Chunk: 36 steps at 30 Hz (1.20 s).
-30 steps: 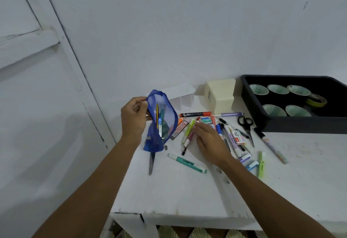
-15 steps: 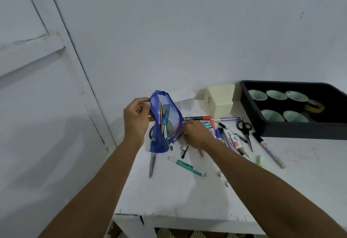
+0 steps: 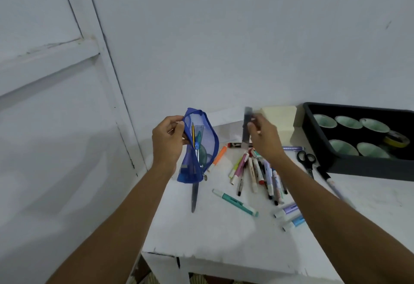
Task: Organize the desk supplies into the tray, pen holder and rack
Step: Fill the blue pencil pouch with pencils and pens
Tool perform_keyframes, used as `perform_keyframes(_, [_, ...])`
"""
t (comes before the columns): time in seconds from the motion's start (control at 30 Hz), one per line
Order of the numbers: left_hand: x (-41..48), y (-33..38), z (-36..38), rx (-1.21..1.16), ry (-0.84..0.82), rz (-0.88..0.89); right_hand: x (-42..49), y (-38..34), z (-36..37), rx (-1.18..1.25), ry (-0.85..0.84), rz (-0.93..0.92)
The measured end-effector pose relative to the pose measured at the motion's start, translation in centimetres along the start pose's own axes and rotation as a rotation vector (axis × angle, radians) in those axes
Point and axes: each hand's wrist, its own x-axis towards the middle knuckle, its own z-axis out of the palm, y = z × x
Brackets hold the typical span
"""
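Left hand pinches the open rim of a blue mesh pouch, held upright above the white table; the pouch hides the top of a metal blade at its 6 o'clock. Right hand, fingers curled, grips one dark slim object, too blurred to identify. Its forearm crosses a heap of pens, which cannot be counted. At 3 o'clock of that hand: one black tray holding five cups and one yellow tape roll. One pair of scissors lies just outside the tray.
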Motion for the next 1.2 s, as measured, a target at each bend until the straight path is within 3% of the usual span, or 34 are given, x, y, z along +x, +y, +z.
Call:
perform_keyframes(0.1, [-0.3, 0.2, 1.2, -0.011, -0.022, -0.011, -0.4, -2.5, -2.1, 0.257, 0.222, 0.167])
perform_keyframes(0.2, [-1.0, 0.3, 2.9, -0.029, -0.055, -0.025, -2.0, -5.4, -1.9, 0.43, 0.226, 0.191])
perform_keyframes(0.3, [-2.1, 0.4, 4.3, -0.036, -0.077, -0.014, -3.7, -6.1, 0.4, 0.351, 0.043, 0.225])
perform_keyframes(0.4, [-2.9, 0.6, 5.3, -0.066, -0.096, -0.011, -4.8, -5.3, 2.4, 0.039, -0.127, 0.155])
perform_keyframes(0.67, [-3.6, 0.4, 6.3, -0.072, -0.087, -0.036, -10.1, -3.3, 0.6, -0.015, 0.075, 0.012])
perform_keyframes(0.87, [-4.9, 0.9, 7.2, -0.127, -0.078, -0.024, -15.1, -1.8, 1.1, 0.028, -0.187, 0.154])
perform_keyframes(0.97, [-5.8, 1.2, 7.8, -0.121, -0.103, 0.002, -15.4, -1.5, 1.0, 0.129, -0.036, 0.119])
perform_keyframes(1.07, [-5.6, 1.3, 7.7, -0.066, -0.127, 0.042, -14.7, -0.4, -0.7, 0.08, 0.048, 0.121])
perform_keyframes(1.2, [-4.2, 0.8, 6.8, 0.211, -0.275, 0.238, -12.1, 1.2, -7.1, -0.1, 0.093, -0.132])
